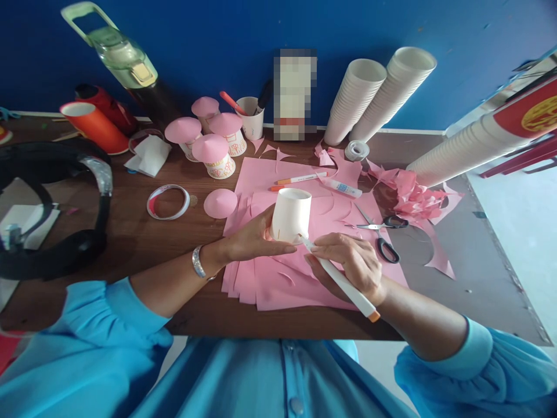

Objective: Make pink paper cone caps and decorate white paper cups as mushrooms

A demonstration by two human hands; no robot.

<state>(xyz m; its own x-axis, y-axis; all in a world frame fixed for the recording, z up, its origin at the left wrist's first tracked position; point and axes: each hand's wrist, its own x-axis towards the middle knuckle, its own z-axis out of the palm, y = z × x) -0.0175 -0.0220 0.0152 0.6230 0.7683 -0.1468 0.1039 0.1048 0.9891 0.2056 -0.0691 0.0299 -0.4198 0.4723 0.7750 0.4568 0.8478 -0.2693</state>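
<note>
A white paper cup (290, 213) is held by my left hand (261, 235), whose fingers go behind it while the thumb lies along its lower edge. Short marks show near that edge. My right hand (350, 264) grips a white marker (343, 285) with an orange end, its tip at the lower right of the cup. Beneath both hands lie stacked pink paper sheets (270, 284). Black-handled scissors (387, 247), a glue bottle (343, 187) and another marker (300, 177) rest on or beside the sheets.
Small decorated cups with pink cone tops (213, 149) stand at the back left, near a loose pink cone (220, 203) and a tape roll (167, 202). Tall cup stacks (357, 98) are behind. A bottle (126, 61) and black headphones (102, 215) occupy the left. Pink scraps (418, 194) lie right.
</note>
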